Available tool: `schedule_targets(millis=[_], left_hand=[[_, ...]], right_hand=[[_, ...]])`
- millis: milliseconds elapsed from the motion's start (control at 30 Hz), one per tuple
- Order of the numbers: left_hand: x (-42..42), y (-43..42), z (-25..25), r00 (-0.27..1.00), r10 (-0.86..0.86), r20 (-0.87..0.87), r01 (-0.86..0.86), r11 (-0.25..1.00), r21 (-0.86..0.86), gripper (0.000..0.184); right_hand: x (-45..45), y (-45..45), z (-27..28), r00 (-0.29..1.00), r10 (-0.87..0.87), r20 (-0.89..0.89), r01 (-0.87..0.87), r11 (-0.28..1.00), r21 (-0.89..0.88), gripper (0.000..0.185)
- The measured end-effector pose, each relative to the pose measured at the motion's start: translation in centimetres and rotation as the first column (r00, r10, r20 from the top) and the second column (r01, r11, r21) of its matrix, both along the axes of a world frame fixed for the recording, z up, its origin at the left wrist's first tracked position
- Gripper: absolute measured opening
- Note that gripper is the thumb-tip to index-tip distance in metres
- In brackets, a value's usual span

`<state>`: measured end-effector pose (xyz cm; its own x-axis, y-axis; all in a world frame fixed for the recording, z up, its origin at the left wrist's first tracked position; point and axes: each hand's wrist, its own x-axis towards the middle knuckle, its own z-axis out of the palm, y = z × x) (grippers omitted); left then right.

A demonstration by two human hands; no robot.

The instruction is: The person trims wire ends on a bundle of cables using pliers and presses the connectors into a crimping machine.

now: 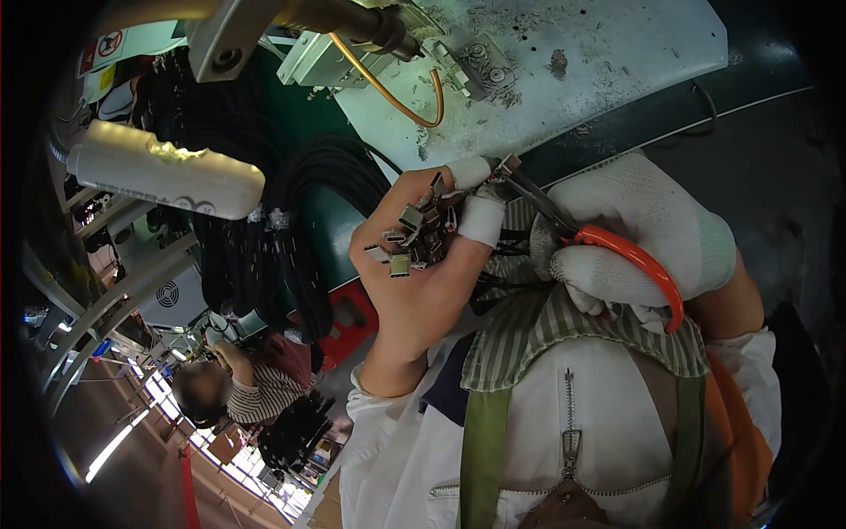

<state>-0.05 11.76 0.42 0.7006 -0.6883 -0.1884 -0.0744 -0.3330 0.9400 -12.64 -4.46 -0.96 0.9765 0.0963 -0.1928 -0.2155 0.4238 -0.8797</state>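
Note:
My left hand [410, 291], with white coverings on thumb and forefinger, is closed around a bunch of black cables with metal plug ends [414, 225] fanned out over the palm side. One more metal plug [508, 164] sticks up between the covered thumb and forefinger. In a white knit glove, my right hand [643, 234] grips red-handled pliers [630, 251]. Their dark jaws point up and left, reaching to that single plug; whether they bite on it I cannot make out. The cables run on beneath the pliers toward my striped apron [582, 339].
Above my hands is a pale work plate [608, 79] strewn with scraps, with a metal fixture [471, 70] and a copper tube [401, 104]. Black cable bundles [256, 212], a white bottle [167, 169] and a red tray [348, 326] are at left. Another person [260, 388] sits farther off.

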Motion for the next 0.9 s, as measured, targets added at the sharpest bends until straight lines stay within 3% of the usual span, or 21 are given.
schedule_targets(millis=[300,367,433,467,500,633,667,700,767,833,900], left_hand=[[-0.2,-0.3,-0.3,1.000,0.000,-0.018,0.000,1.000,0.004,0.023],[-0.4,-0.6,0.1,0.995,-0.063,0.078,0.054,0.991,0.122,0.024],[0.1,0.5,-1.9,0.973,-0.228,-0.029,0.228,0.974,-0.015,0.029],[0.3,0.3,-1.8,0.939,-0.345,-0.002,0.344,0.938,0.039,0.040],[0.1,0.2,-1.9,0.939,-0.344,-0.004,0.344,0.938,0.041,0.040],[0.3,0.9,-2.5,0.970,-0.151,-0.192,0.127,0.983,-0.132,0.031],[0.7,1.7,-2.1,0.931,-0.078,-0.356,0.029,0.990,-0.141,0.024],[0.3,1.1,-2.3,0.946,0.109,-0.306,-0.156,0.979,-0.132,0.021],[1.9,1.6,-3.4,0.870,0.102,-0.482,-0.253,0.932,-0.261,0.023],[2.3,0.5,-3.1,0.875,0.145,-0.463,-0.273,0.936,-0.223,0.020],[2.3,-0.5,-3.1,0.909,0.160,-0.386,-0.245,0.952,-0.182,0.018]], right_hand=[[0.2,-1.1,0.3,0.994,-0.103,-0.044,0.096,0.986,-0.138,0.019],[0.2,-1.6,0.6,0.983,-0.176,-0.061,0.159,0.965,-0.211,0.020],[0.2,-2.1,0.8,0.963,-0.260,-0.074,0.229,0.930,-0.286,0.020],[0.2,-2.3,0.9,0.950,-0.301,-0.082,0.262,0.912,-0.316,0.021],[0.4,-2.6,0.9,0.938,-0.336,-0.090,0.289,0.896,-0.338,0.021],[1.5,-2.9,-0.8,0.912,-0.408,-0.039,0.349,0.822,-0.451,0.024],[2.0,-2.9,-1.0,0.913,-0.407,-0.040,0.347,0.822,-0.450,0.024],[2.9,-2.5,-1.0,0.914,-0.398,-0.075,0.339,0.854,-0.395,0.024],[4.4,-1.2,-1.9,0.890,-0.447,-0.089,0.413,0.873,-0.258,0.032],[5.8,-0.2,-2.8,0.899,-0.435,-0.045,0.418,0.885,-0.203,0.032],[6.8,0.1,-2.3,0.904,-0.402,-0.143,0.368,0.904,-0.217,0.030]])
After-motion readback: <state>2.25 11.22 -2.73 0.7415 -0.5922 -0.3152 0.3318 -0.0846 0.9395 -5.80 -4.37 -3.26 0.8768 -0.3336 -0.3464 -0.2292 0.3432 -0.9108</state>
